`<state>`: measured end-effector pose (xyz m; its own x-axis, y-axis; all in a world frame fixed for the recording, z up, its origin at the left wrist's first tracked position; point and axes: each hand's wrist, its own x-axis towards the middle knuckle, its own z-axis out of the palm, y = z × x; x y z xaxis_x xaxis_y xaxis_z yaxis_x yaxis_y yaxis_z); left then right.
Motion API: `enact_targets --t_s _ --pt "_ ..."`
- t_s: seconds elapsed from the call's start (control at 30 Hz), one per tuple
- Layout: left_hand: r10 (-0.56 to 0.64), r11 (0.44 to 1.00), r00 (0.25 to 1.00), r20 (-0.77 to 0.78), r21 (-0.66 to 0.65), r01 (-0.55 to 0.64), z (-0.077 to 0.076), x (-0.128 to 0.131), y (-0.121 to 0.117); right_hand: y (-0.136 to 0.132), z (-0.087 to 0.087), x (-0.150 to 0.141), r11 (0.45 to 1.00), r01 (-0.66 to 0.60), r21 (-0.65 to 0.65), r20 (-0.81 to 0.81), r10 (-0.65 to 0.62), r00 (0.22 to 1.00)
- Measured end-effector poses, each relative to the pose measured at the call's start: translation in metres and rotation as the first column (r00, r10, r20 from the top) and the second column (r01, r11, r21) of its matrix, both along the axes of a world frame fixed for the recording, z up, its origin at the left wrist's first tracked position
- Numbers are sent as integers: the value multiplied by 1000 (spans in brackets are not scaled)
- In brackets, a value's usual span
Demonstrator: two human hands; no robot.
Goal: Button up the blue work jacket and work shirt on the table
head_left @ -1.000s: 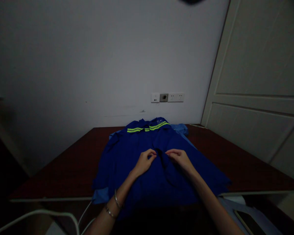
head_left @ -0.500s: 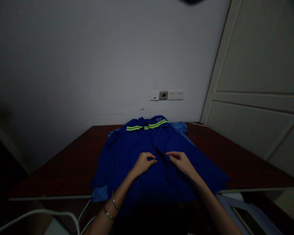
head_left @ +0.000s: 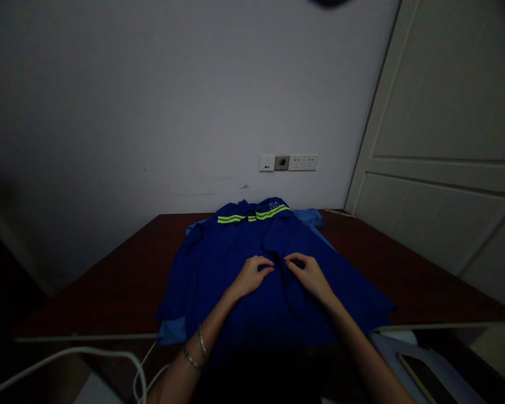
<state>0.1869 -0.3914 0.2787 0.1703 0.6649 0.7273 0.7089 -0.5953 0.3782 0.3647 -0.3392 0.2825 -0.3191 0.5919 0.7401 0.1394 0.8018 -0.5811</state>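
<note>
Jacket [head_left: 219, 252], blue with yellow-green stripes [head_left: 271, 212], lies spread on a dark red table [head_left: 130, 269]. Both forearms [head_left: 353, 328] reach forward over it, angling inward. Since the earlier frame, the left hand [head_left: 250, 275] has shifted slightly farther up the jacket and closer to the right hand [head_left: 312, 275]. Each hand is nearly closed, thumb and index finger almost meeting beside a dark fold [head_left: 283, 280]; whether either grips it, I cannot tell.
</note>
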Motion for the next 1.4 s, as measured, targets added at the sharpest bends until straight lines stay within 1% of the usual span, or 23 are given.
enact_targets --t_s 0.07,0.13,0.2,0.27,0.47,0.67,0.83,0.93,1.13,1.3,1.4 --pt "-3 1000 1000 -2 1 3 1 2 1 6 -1 -1 993 -70 -93 -46 66 997" --pt "-5 1000 1000 -1 6 5 2 4 2 11 -4 -2 981 -112 -159 -83 99 992" --pt "-1 1000 1000 7 20 1 1 5 4 14 -6 -2 973 -132 -187 -87 117 989" --pt "3 999 1000 9 39 -3 0 5 5 14 -7 -2 972 -144 -187 -71 133 989" --pt "16 996 999 -28 83 -13 -2 6 4 10 -5 -4 984 -136 -119 3 137 991" --pt "69 991 996 -65 121 -60 -3 8 0 6 -1 -11 996 -80 -25 57 81 995" --pt "85 987 995 -54 145 -76 -5 8 0 5 1 -13 999 -45 24 70 44 997" --pt "89 983 995 -52 168 -79 -8 7 2 7 1 -13 998 -56 43 83 53 995" --pt "111 976 992 -64 194 -97 -11 7 5 3 2 -12 997 -68 39 138 62 988" --pt "130 972 991 -33 203 -121 -11 7 2 1 8 -6 980 -116 159 183 86 979" --pt "148 967 989 -13 213 -142 -10 7 1 2 12 -2 968 -167 186 242 119 963"
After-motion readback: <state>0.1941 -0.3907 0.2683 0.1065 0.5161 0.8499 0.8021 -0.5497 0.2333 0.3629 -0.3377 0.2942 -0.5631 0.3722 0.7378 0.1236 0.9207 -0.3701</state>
